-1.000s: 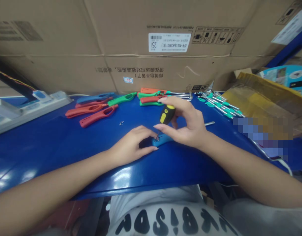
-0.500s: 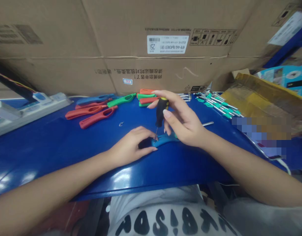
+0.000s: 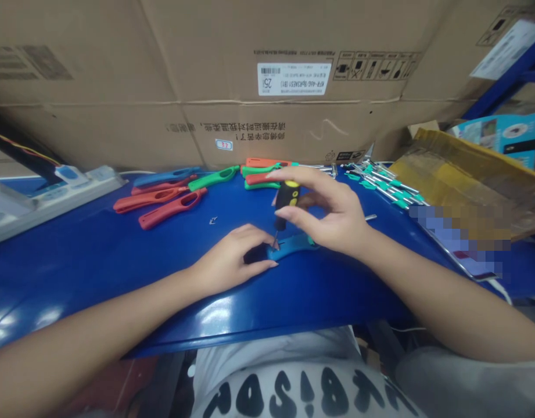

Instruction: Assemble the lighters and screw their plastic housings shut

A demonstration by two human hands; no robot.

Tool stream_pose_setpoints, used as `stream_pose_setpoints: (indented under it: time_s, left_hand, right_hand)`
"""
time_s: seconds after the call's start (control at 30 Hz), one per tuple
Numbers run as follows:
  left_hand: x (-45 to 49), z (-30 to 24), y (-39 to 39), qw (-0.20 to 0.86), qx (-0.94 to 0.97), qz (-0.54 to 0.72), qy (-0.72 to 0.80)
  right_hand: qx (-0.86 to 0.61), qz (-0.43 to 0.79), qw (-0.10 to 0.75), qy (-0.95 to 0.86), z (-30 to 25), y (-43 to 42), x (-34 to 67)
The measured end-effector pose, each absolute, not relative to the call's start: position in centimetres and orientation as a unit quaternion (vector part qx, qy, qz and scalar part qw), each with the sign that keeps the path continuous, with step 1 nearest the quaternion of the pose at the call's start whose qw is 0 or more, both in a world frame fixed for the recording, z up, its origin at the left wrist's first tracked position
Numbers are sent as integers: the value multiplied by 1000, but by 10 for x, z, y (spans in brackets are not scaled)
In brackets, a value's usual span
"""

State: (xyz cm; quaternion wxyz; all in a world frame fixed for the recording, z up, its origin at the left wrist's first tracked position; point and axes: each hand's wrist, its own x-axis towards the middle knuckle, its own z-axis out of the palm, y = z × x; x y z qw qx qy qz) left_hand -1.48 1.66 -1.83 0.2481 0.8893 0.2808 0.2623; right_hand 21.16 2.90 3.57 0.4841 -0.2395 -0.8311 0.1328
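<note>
Right hand (image 3: 339, 217), thumb (image 3: 298, 217) lower on screwdriver (image 3: 287, 196)

On the far cardboard box (image 3: 119, 64), upside down, a white label (image 3: 293, 79) reads "KFR-46G/BpR3AES1 (B1)" and "25"; below, Chinese print (image 3: 250, 126) includes "师傅您辛苦了!". A small sticker (image 3: 224, 144) has a blurred red number. Large black letters on the near shirt (image 3: 298, 363) include S and B.

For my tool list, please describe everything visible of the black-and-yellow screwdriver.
The black-and-yellow screwdriver has a thick, plastic-looking black handle with yellow patches, and a thin, metal-looking shaft. It points downward, its top leaning right, held in the bare right hand. The tip is at one end of the curved blue plastic-looking piece, beside the bare left hand; exact contact is too small to see.
</note>
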Motion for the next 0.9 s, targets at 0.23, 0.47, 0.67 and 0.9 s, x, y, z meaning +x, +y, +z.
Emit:
stream_pose_setpoints:
  time_s: [0.23, 0.47, 0.67, 0.9]
  left_hand:
    - [-15, -19, 17, 244, 891, 261, 281]
    - [-15, -19, 17, 244, 893, 264, 272]
    - [-15, -19, 17, 245, 891, 263, 277]
    - [-15, -18, 18, 243, 893, 264, 272]
  right_hand:
    - [-244, 131, 455, -846, 39, 24, 210]
    - [-209, 2, 505, -838, 36, 28, 212]
    - [-240, 227, 443, -834, 33, 29, 209]
    - [-250, 119, 476, -834, 34, 28, 212]
